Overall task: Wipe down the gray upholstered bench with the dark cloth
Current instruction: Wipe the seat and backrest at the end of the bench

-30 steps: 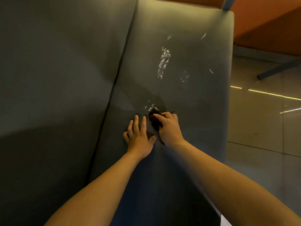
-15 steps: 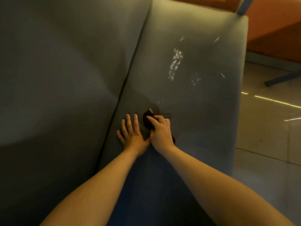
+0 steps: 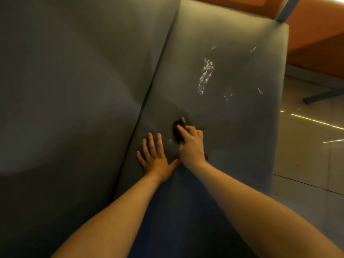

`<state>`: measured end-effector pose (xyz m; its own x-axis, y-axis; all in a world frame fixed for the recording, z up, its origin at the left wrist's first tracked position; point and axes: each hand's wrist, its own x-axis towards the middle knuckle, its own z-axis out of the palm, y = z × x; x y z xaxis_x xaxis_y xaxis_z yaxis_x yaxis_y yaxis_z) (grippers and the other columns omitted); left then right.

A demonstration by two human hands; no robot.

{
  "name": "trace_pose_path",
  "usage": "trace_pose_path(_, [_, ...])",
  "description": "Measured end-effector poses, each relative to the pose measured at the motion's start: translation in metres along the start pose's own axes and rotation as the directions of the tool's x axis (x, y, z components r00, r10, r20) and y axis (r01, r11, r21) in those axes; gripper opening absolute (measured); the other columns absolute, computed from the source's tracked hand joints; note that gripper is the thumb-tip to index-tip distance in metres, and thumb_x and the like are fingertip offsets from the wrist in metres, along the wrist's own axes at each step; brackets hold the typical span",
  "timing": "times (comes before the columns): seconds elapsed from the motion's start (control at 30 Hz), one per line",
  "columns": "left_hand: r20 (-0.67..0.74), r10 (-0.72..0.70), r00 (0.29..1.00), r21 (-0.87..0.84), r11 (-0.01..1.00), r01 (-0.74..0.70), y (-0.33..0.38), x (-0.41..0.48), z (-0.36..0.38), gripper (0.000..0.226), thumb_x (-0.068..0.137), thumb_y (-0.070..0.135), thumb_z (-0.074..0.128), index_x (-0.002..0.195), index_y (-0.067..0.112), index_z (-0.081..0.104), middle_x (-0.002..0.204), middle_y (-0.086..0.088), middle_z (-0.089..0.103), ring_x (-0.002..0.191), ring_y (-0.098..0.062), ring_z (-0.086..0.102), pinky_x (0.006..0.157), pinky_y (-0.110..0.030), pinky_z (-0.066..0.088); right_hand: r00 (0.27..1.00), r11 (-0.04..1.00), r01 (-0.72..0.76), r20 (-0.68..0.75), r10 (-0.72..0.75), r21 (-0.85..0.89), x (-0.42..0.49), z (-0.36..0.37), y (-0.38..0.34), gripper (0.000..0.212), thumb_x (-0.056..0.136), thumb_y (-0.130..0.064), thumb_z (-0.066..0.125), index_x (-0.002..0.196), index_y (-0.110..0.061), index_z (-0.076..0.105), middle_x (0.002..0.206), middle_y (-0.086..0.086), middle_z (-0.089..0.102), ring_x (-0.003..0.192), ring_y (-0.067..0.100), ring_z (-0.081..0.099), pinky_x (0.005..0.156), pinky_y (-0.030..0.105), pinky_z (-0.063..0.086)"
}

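On bench seat [image 3: 232,146]: left hand [image 3: 156,157] flat, fingers spread; right hand [image 3: 191,146] gripping dark cloth [image 3: 177,130]

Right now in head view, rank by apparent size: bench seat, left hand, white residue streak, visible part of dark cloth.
1. bench seat
2. left hand
3. white residue streak and dark cloth: too close to rank; right hand covers most of the cloth.
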<state>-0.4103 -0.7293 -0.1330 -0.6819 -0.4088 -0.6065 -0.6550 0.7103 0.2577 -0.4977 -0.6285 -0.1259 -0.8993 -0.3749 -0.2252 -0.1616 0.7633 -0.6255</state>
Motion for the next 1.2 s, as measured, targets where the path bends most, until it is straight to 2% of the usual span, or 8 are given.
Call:
trace_pose_path(0.23, [-0.02, 0.026, 0.999, -0.049, 0.998, -0.027, -0.004, 0.0, 0.001, 0.117, 0.083, 0.076, 0.051, 0.152, 0.03, -0.032, 0.156, 0.0, -0.044, 0.146, -0.027, -0.036, 0.117, -0.058, -0.014, 0.909, 0.927, 0.366, 0.246, -0.335, -0.089, -0.002, -0.02, 0.018, 0.058, 0.09, -0.006, 0.061, 0.146, -0.018, 0.054, 0.146, 0.005, 0.05, 0.126, 0.029, 0.039, 0.112, 0.041, 0.036])
trace_pose_path(0.33, [-0.028, 0.052, 0.998, -0.047, 0.997, -0.054, -0.007, 0.0, 0.004, 0.121, 0.08, 0.082, 0.05, 0.15, 0.03, -0.035, 0.152, 0.001, -0.05, 0.144, -0.026, -0.039, 0.116, -0.057, -0.016, 0.994, 0.993, 0.101, -0.038, -0.103, -0.056, 0.037, -0.028, 0.024, 0.06, 0.09, 0.006, 0.053, 0.148, -0.01, 0.05, 0.151, 0.014, 0.045, 0.129, 0.039, 0.038, 0.114, 0.039, 0.03])
trace_pose_path(0.43, [-0.033, 0.066, 0.997, -0.049, 0.996, -0.068, -0.009, 0.001, 0.005, 0.121, 0.08, 0.082, 0.049, 0.15, 0.029, -0.035, 0.153, 0.0, -0.048, 0.144, -0.027, -0.04, 0.115, -0.057, -0.019, 0.982, 0.989, -0.143, -0.117, 0.147, 0.047, 0.056, -0.022, 0.01, 0.053, 0.1, -0.001, 0.045, 0.152, -0.013, 0.044, 0.155, 0.007, 0.038, 0.134, 0.032, 0.031, 0.116, 0.033, 0.024])
trace_pose_path(0.63, [-0.056, 0.053, 0.997, -0.066, 0.996, -0.057, -0.01, 0.0, 0.008, 0.116, 0.087, 0.067, 0.053, 0.151, 0.025, -0.034, 0.158, 0.001, -0.042, 0.145, -0.024, -0.037, 0.117, -0.056, -0.018, 0.981, 0.985, 0.16, 0.1, -0.165, 0.059, -0.003, 0.01, -0.012, 0.055, 0.091, 0.001, 0.056, 0.141, -0.021, 0.059, 0.144, 0.003, 0.051, 0.132, 0.024, 0.035, 0.116, 0.034, 0.03])
trace_pose_path(0.8, [-0.198, 0.133, 0.971, -0.301, 0.935, -0.189, -0.025, -0.008, 0.006, 0.118, 0.085, 0.05, 0.068, 0.151, 0.026, -0.026, 0.159, 0.01, -0.033, 0.15, -0.012, -0.027, 0.122, -0.048, -0.013, 0.856, 0.93, 0.367, 0.383, -0.347, 0.023, -0.024, -0.002, -0.002, 0.055, 0.094, -0.01, 0.059, 0.145, -0.031, 0.054, 0.149, -0.006, 0.047, 0.133, 0.019, 0.032, 0.111, 0.028, 0.025])
trace_pose_path(0.93, [-0.272, -0.141, 0.952, -0.208, 0.974, 0.085, -0.038, -0.02, 0.007, 0.136, 0.065, 0.079, 0.069, 0.16, 0.02, -0.009, 0.168, -0.004, -0.014, 0.154, -0.025, -0.004, 0.121, -0.048, 0.003, 0.813, 0.801, 0.549, 0.372, -0.447, -0.238, -0.021, -0.002, 0.014, 0.068, 0.087, -0.014, 0.065, 0.149, -0.035, 0.047, 0.153, 0.0, 0.043, 0.125, 0.035, 0.04, 0.105, 0.047, 0.041])
trace_pose_path(1.1, [-0.189, -0.159, 0.969, -0.152, 0.98, 0.131, -0.043, -0.013, 0.005, 0.141, 0.062, 0.086, 0.063, 0.157, 0.023, -0.02, 0.165, -0.003, -0.021, 0.151, -0.025, -0.009, 0.12, -0.05, 0.0, 0.974, 0.962, 0.222, -0.001, -0.225, -0.159, 0.042, 0.006, -0.009, 0.064, 0.086, 0.004, 0.061, 0.145, -0.021, 0.054, 0.147, 0.007, 0.047, 0.117, 0.04, 0.041, 0.102, 0.049, 0.046])
trace_pose_path(1.2, [-0.201, -0.148, 0.968, -0.157, 0.981, 0.117, -0.046, -0.012, 0.008, 0.141, 0.062, 0.087, 0.063, 0.157, 0.024, -0.02, 0.165, -0.002, -0.023, 0.149, -0.023, -0.013, 0.119, -0.05, -0.002, 1.0, 0.997, 0.027, -0.01, -0.028, -0.073, 0.077, 0.014, -0.038, 0.063, 0.094, 0.003, 0.051, 0.152, -0.021, 0.043, 0.152, 0.004, 0.035, 0.125, 0.036, 0.032, 0.111, 0.046, 0.036])
